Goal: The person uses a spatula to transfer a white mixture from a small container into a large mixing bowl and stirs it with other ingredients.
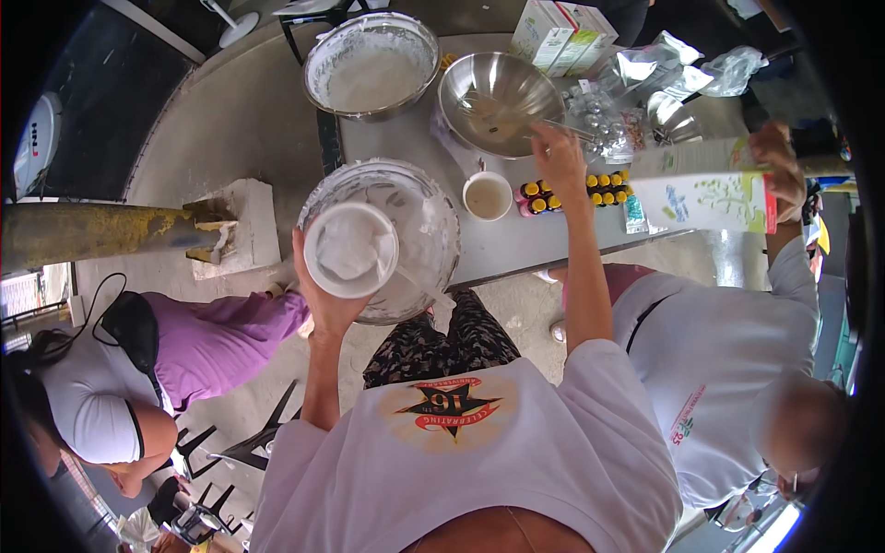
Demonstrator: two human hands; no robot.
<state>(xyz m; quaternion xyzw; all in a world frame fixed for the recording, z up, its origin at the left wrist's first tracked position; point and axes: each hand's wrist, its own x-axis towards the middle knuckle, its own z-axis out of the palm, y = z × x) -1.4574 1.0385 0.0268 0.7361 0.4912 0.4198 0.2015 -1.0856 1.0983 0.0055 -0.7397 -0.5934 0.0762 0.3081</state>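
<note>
My left hand (330,304) holds a white tub (351,250) with white cream-like stuff inside. The tub is over a large bowl (432,200) smeared with the same white mix. A pale spatula (425,285) slants across that bowl's near side. At the rim of a wide stainless steel bowl (501,69), the fingers of my right hand (559,155) close on a thin metal utensil (581,133). Some liquid and what looks like whisk wires lie in the steel bowl. A white cup (487,196) of cloudy liquid stands just below it.
Another cream-coated bowl (373,69) sits at the table's far left. Small yellow-capped bottles (543,197), plastic packets (601,124) and cartons (563,38) crowd the right. A person's hand (781,173) at right holds a large carton (698,186). Another person (104,408) is at left.
</note>
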